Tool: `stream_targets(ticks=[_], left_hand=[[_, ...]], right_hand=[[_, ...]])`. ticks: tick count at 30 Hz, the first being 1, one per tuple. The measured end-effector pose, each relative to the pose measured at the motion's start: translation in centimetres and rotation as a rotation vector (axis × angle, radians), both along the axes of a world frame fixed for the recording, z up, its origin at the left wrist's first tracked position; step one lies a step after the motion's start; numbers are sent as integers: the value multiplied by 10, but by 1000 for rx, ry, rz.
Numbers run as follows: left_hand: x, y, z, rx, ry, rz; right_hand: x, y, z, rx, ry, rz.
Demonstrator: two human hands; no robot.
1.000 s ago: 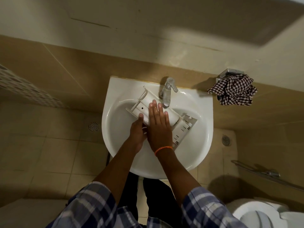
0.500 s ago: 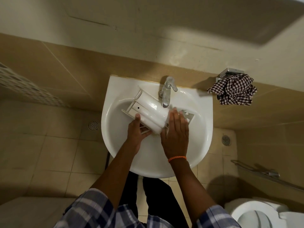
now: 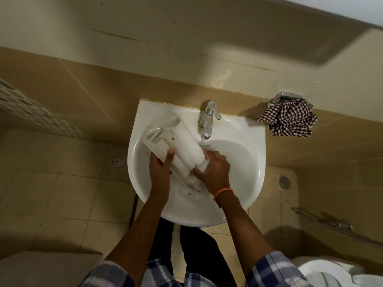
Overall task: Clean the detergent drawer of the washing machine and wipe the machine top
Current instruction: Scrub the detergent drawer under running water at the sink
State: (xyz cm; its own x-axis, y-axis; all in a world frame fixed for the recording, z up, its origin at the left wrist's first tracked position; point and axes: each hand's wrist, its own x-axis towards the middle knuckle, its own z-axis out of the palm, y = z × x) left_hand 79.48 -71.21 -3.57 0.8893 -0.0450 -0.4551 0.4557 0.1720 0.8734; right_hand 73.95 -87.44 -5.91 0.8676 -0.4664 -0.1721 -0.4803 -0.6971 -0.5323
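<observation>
The white plastic detergent drawer (image 3: 182, 141) lies tilted in the white sink (image 3: 246, 168), its long body running from upper left down to the middle. My left hand (image 3: 160, 170) grips its left side, thumb up over the drawer's face. My right hand (image 3: 213, 170) holds the drawer's lower right end, fingers curled round it under the chrome tap (image 3: 208, 121). A thin stream of water falls from the tap onto that end. The drawer's compartments are hidden from me.
A brown-and-white checked cloth (image 3: 289, 120) hangs on a metal wall holder right of the sink. A toilet (image 3: 335, 272) sits at the lower right, with a metal rail (image 3: 331, 226) above it. Two floor drains (image 3: 118, 161) lie either side of the sink.
The drawer has swung more upright and shifted left, away from the tap. My right hand slid off its flat back to grip the lower right end. Water now runs.
</observation>
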Motion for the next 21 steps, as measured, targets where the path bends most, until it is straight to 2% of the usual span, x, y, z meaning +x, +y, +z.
stream_targets(ticks=[4,9,12,14,16,19,21], left_hand=[[-8,3,6,56,-66,-76],[-11,2,13,169,-164,-92],[-6,6,18,205,-170,-58],[-2,15,16,167,-129,-20],[1,23,15,113,-106,-9],[1,30,14,69,-133,-57],[2,31,17,65,-171,-125]], right_hand=[[3,-9,1,300,-109,124],[13,-20,-2,494,-27,129],[17,-27,4,632,-77,55],[21,-31,4,604,-146,-142],[23,-38,-3,489,-186,-283],[34,-37,2,423,-56,-264],[42,-36,3,492,105,-236]])
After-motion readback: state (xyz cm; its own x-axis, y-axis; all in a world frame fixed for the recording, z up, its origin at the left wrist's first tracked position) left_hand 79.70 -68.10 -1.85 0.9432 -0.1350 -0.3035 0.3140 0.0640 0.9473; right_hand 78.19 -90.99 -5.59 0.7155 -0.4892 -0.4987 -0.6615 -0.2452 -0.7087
